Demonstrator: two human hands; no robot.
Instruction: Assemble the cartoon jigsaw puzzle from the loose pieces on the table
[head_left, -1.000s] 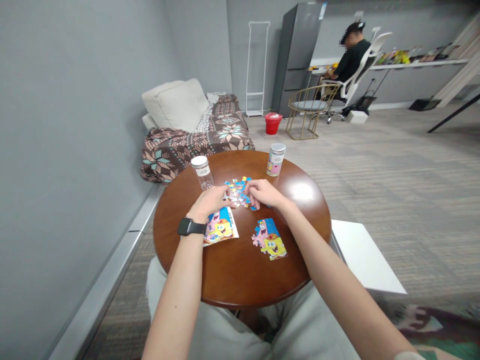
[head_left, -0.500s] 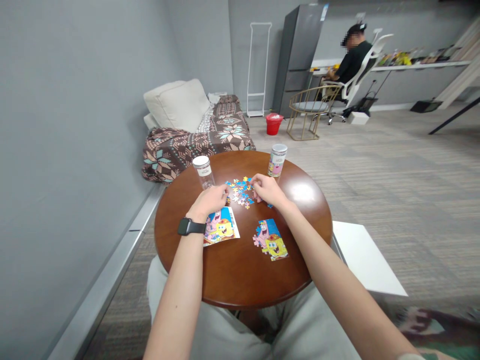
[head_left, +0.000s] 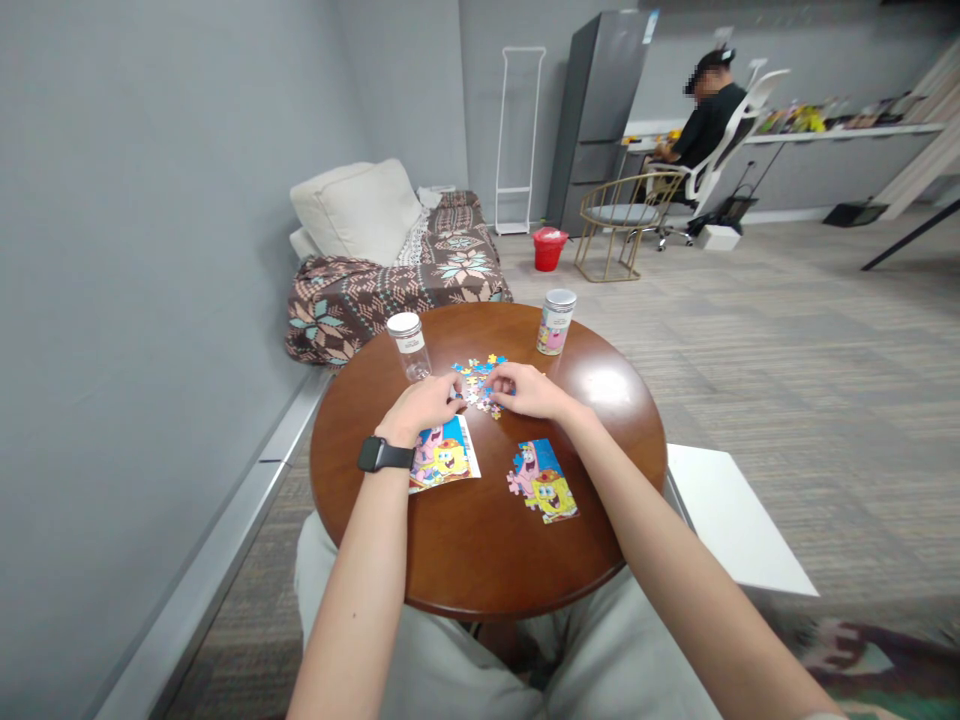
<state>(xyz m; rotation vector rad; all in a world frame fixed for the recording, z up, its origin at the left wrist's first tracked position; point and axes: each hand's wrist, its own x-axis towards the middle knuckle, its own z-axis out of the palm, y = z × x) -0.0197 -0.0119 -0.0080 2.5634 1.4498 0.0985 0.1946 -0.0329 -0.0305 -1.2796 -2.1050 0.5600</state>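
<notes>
Seemingly light, stiff puzzle pieces (head_left: 473, 381), best edge-pinched, lie toward the tabletop's (head_left: 480, 560) far edge; left hand (head_left: 424, 405), right hand (head_left: 534, 391): grip unclear.

We see soft, fairly even indoor light, with a white glare on the right side of the round table (head_left: 480, 555) and dim shadow beneath it at lower centre. Wide-lens distortion tilts the refrigerator (head_left: 604, 110) at upper right, the floor (head_left: 825, 400) smears towards the right edge, and we find the small puzzle pieces (head_left: 472, 381) at centre slightly soft.
</notes>
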